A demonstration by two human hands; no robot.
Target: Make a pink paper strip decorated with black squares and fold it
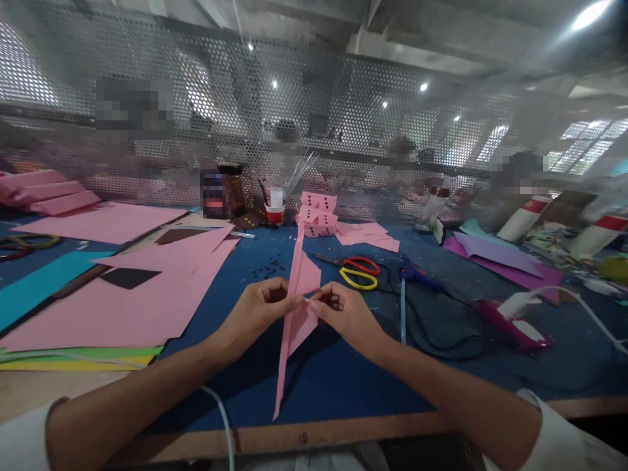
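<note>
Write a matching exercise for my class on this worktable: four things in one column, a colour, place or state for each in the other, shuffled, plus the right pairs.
Things
1. scissors
2. glue gun
3. power strip
4. folded pink paper

Descriptions
A. between the left hand and right hand
B. one red handle loop, one yellow
C. magenta, with a white plug
D. blue

Right pairs: 1-B, 2-D, 3-C, 4-A

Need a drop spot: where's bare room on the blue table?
Bare: between held pink paper, right forearm and wooden front edge; between magenta power strip and that edge. Crowded: left, under pink sheets; centre-right, with scissors, glue gun.
</note>
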